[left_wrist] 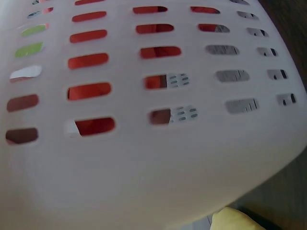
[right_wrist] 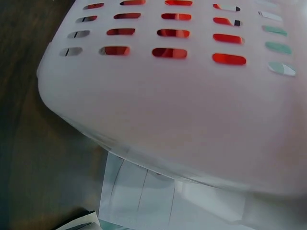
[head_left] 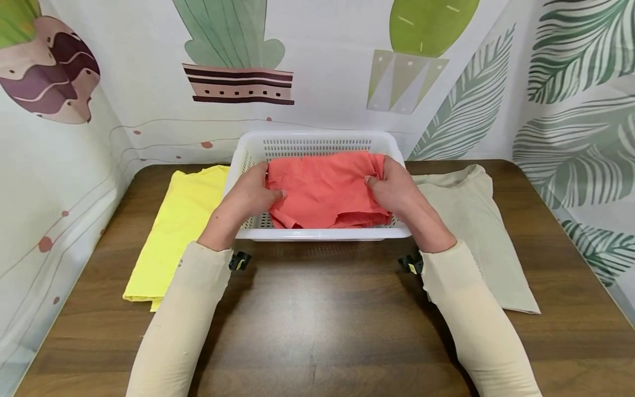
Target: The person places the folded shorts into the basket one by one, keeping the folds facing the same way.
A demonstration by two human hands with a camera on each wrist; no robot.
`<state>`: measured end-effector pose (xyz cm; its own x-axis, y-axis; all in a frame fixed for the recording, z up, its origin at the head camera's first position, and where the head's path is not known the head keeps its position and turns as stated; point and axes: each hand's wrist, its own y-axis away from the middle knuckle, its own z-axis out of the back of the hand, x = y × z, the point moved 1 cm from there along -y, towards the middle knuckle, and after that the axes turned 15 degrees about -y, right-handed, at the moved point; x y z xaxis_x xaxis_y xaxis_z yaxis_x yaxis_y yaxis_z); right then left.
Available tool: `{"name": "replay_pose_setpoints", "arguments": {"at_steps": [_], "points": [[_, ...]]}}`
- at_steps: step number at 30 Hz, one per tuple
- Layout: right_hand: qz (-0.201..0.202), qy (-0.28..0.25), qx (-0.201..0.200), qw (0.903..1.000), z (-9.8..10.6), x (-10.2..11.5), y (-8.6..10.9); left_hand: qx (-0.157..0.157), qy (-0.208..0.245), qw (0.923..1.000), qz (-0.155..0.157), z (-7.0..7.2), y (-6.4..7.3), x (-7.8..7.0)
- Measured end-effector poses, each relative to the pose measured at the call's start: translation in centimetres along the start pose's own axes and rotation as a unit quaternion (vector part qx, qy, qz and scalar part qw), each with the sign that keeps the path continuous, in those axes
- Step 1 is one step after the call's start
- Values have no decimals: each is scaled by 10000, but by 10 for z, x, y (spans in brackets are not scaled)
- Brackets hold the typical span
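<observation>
A folded red cloth (head_left: 324, 190) lies level inside a white plastic basket (head_left: 322, 234). At its left edge my left hand (head_left: 252, 190) grips it, thumb on top. My right hand (head_left: 394, 184) holds the opposite edge the same way, thumb over the cloth. The other fingers of both hands are mostly hidden by the cloth. Both wrist views are filled by the slotted basket wall (left_wrist: 120, 167), and red shows through its slots. Neither hand can be made out clearly there.
Left of the basket a folded yellow cloth (head_left: 173, 237) lies on the brown wooden table (head_left: 307, 314). A folded light grey garment (head_left: 476, 231) lies to the right. Behind the table hangs a white sheet (head_left: 332, 60) printed with plants.
</observation>
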<state>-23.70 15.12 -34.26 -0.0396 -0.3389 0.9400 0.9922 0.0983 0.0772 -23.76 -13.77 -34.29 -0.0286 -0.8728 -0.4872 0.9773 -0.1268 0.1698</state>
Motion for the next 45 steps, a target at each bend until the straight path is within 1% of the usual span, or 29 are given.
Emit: {"name": "replay_pose_setpoints", "arguments": {"at_steps": [11, 21, 26, 31, 35, 40, 45], "points": [[117, 108, 118, 9998, -1, -1, 0, 40, -84, 9999, -55, 0, 1, -1], [177, 785, 218, 9965, -2, -2, -2, 163, -191, 9997, 21, -1, 0, 0], [150, 1192, 253, 9924, -3, -3, -1, 216, -195, 9996, 19, -2, 0, 2], [107, 1381, 278, 9900, -4, -3, 0, 221, -207, 9995, 59, -3, 0, 1], [71, 1534, 273, 9878, -6, -3, 0, 158, -343, 9993, 64, -3, 2, 0], [-86, 1528, 299, 9878, -9, -2, -1, 126, -537, 9984, 90, -3, 5, -3], [-197, 1566, 300, 9870, -9, -2, -1, 162, -594, 9980, 137, -2, 4, -2]]}}
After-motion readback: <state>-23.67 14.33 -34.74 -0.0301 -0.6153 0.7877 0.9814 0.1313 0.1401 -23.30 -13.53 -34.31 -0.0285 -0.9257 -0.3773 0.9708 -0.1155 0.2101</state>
